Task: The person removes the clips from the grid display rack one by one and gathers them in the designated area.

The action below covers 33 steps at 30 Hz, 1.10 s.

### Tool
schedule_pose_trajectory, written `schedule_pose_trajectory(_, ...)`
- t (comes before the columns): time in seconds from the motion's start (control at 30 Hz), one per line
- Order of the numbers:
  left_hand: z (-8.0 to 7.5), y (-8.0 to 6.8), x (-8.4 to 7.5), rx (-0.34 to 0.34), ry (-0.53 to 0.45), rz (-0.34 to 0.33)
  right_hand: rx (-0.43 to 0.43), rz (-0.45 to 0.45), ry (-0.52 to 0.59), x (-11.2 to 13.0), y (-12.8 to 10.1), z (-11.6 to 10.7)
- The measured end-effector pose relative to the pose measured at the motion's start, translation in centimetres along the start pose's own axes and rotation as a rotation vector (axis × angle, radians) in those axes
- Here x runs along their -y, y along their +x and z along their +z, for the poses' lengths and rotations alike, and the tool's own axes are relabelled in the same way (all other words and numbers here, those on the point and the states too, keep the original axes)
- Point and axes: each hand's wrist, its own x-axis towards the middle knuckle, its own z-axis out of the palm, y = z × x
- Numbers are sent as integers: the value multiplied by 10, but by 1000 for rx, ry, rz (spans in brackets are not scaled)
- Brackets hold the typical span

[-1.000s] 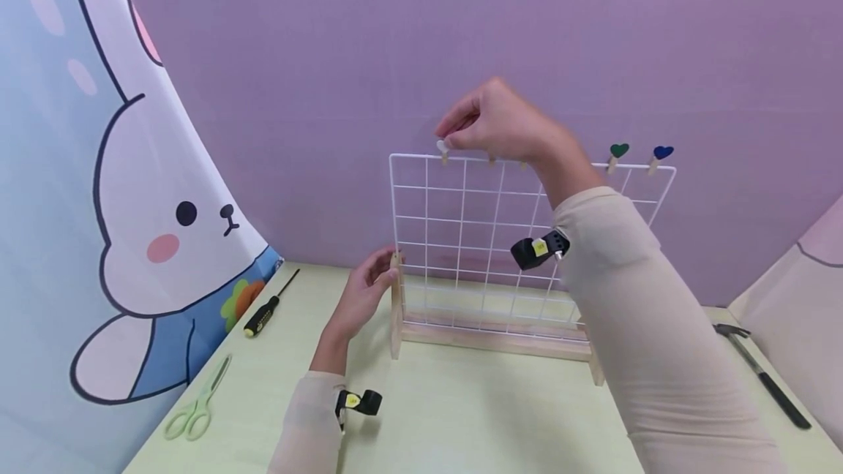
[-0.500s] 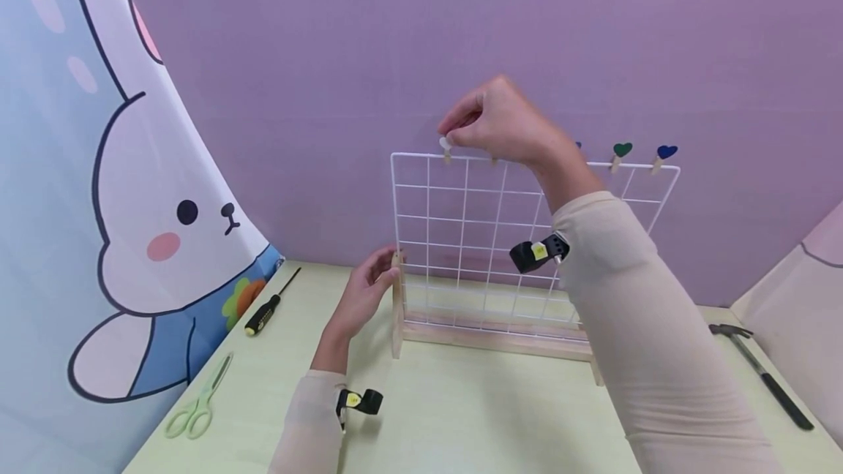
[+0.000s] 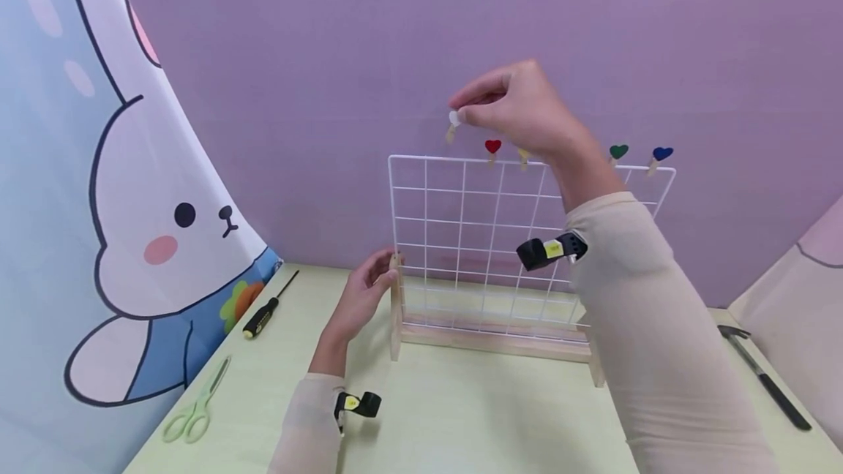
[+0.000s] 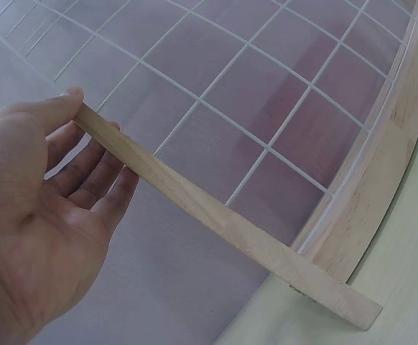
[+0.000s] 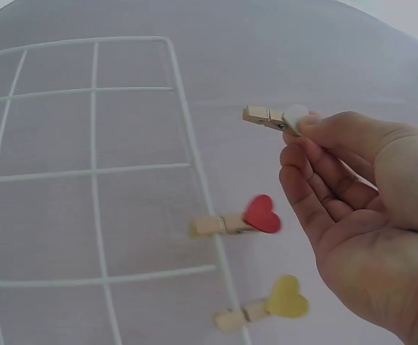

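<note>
A small wooden clothespin with a white heart (image 3: 453, 123) is hanging above the white wire grid panel (image 3: 474, 240), pinched in the right hand (image 3: 520, 112). The left hand (image 3: 358, 298) is gripping the rack's near-left wooden post (image 3: 395, 309).

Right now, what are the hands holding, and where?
The right hand pinches a small wooden clothespin by its white heart end. The left hand holds the grid stand's wooden post near its top.
</note>
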Motion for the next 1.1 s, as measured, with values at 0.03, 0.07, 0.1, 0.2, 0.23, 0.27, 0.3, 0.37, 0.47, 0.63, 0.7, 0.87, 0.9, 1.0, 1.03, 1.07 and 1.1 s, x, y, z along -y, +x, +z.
schedule_pose_trajectory(0.03, 0, 0, 0, 1, -1, 0, -13, -5, 11, 0, -1, -2)
schedule_pose_trajectory(0.07, -1, 0, 0, 1, 1, -3, -25, -12, 27, 0, -3, -4)
schedule_pose_trajectory(0.1, -1, 0, 0, 1, 3, -5, -35, -21, 37, 0, -4, -7)
schedule_pose_trajectory(0.2, -1, 1, 0, -3, 11, -8, -57, -46, 66, 0, -12, -13)
schedule_pose_trajectory(0.23, -1, 1, 1, -4, 10, -8, -61, -53, 65, 0, -15, -15)
schedule_pose_trajectory(0.27, -1, 1, 1, -4, 12, -10, -65, -54, 60, 0, -19, -17)
schedule_pose_trajectory(0.3, -1, 1, 1, -5, 13, -9, -68, -55, 54, -1, -24, -20)
schedule_pose_trajectory(0.37, -1, 1, 1, -8, 20, -12, -79, -61, 47, -4, -31, -24)
schedule_pose_trajectory(0.47, -3, 0, 1, -13, 30, -20, -96, -76, 53, -12, -42, -32)
schedule_pose_trajectory(0.63, -4, 1, 3, -14, 21, -16, -121, -93, 36, -25, -58, -46)
schedule_pose_trajectory(0.7, -5, 2, 5, -6, 17, -9, -127, -80, 26, -29, -65, -51)
schedule_pose_trajectory(0.87, -7, 4, 6, 1, 24, -3, -134, -71, -6, -40, -79, -59)
schedule_pose_trajectory(0.9, -7, 4, 6, 1, 28, -1, -138, -77, -15, -43, -82, -60)
schedule_pose_trajectory(1.0, -8, 5, 6, -1, 23, 1, -135, -90, -22, -51, -90, -64)
schedule_pose_trajectory(1.03, -8, 5, 6, 0, 22, 2, -136, -92, -26, -53, -92, -64)
schedule_pose_trajectory(1.07, -8, 5, 6, 2, 22, 2, -133, -94, -28, -56, -95, -65)
schedule_pose_trajectory(1.1, -8, 5, 6, 1, 22, 1, -131, -92, -34, -59, -98, -66)
